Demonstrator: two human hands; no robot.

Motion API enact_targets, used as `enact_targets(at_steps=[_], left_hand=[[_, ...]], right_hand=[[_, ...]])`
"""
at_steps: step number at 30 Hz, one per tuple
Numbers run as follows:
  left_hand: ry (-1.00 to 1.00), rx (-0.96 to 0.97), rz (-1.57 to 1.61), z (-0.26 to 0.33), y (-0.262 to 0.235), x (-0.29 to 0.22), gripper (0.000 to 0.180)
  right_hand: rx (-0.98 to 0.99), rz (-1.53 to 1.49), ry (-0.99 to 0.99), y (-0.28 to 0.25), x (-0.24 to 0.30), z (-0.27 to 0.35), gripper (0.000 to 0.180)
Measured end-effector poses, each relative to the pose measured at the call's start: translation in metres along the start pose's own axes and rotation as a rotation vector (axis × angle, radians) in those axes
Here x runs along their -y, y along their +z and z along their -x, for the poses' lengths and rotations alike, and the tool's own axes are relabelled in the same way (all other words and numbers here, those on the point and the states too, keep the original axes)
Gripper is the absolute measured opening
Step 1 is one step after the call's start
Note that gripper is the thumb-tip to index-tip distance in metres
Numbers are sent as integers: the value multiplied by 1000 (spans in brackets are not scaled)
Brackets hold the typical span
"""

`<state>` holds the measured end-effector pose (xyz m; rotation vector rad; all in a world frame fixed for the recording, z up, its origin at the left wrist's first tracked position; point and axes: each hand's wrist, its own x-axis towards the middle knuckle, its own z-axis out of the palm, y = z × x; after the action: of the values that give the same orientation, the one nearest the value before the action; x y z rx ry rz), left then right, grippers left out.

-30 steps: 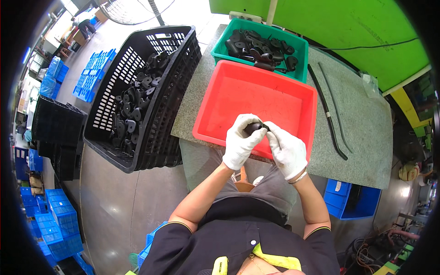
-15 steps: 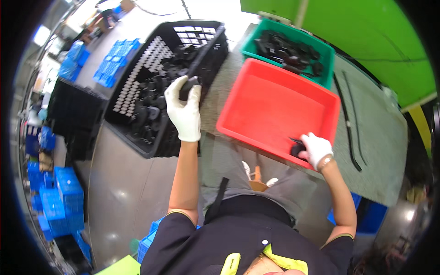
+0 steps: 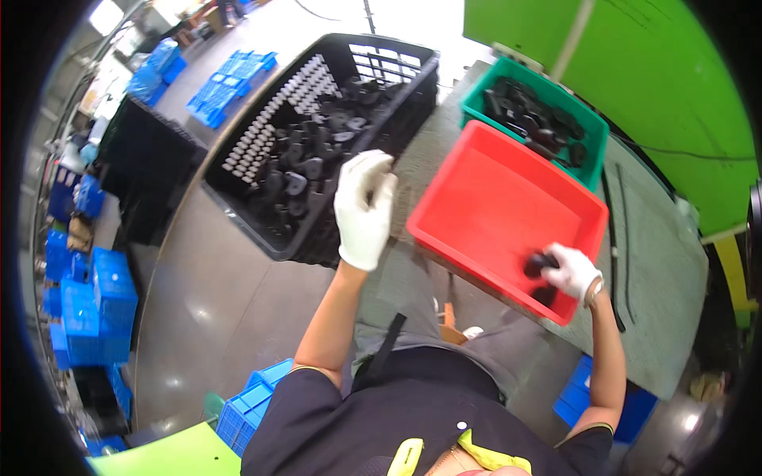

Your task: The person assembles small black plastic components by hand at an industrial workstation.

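My left hand (image 3: pixel 365 213), in a white glove, hovers beside the near right side of a black plastic crate (image 3: pixel 385 131). Its fingers are loosely curled and slightly apart, with nothing visible between them. Many small black molded parts (image 3: pixel 305 163) lie heaped in the crate. My right hand (image 3: pixel 573 272), also gloved in white, grips a rounded black part (image 3: pixel 540 264) over the near right corner of a red tray (image 3: pixel 468 210). Beneath that part a dark patch shows on the tray floor; whether it is another part or a shadow is unclear.
Behind the red tray, a green bin (image 3: pixel 599 155) holds more black parts. Thin black strips (image 3: pixel 613 254) lie on the grey worktop (image 3: pixel 663 278) at the right. A bright green panel (image 3: pixel 635 71) rises behind. Blue crates (image 3: pixel 87 313) stand on the floor at left.
The black part formerly in my left hand is no longer visible there. My right hand has lifted a black part slightly from the tray corner. The whole view has shifted.
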<state>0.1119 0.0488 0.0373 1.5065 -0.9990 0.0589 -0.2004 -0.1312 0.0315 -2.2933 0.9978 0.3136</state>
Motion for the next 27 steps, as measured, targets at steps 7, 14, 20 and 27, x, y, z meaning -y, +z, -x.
enact_targets(at_steps=[7, 14, 20, 27], left_hand=[[-236, 450, 277, 62, 77, -52, 43], [-168, 557, 120, 71, 93, -68, 46], [-549, 548, 647, 84, 107, -50, 41], [-742, 517, 820, 79, 106, -55, 41]], right_hand=[[-401, -633, -112, 21, 31, -5, 35], [-445, -770, -100, 26, 58, 23, 31], [-515, -710, -149, 36, 65, 22, 33], [-700, -299, -251, 39, 68, 38, 27]])
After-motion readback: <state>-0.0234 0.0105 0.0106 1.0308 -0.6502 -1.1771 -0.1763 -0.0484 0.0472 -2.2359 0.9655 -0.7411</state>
